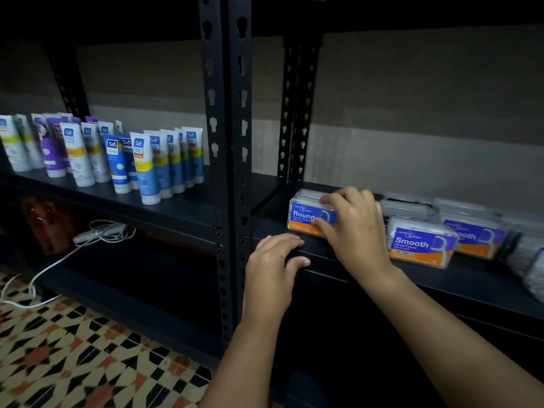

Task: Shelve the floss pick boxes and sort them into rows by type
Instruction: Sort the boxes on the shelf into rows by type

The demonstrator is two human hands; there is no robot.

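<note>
A clear floss pick box labelled "Round" stands on the dark shelf near its left end. My right hand grips this box, fingers over its top and thumb on its front label. To the right stand two boxes labelled "Smooth", side by side, with more clear boxes behind them. My left hand rests on the shelf's front edge, fingers bent over the lip, holding no box.
A black slotted upright post divides the rack. On the left shelf stand several toothpaste tubes. A white cable trails from the lower left shelf to the patterned tile floor. Bagged items sit at the far right.
</note>
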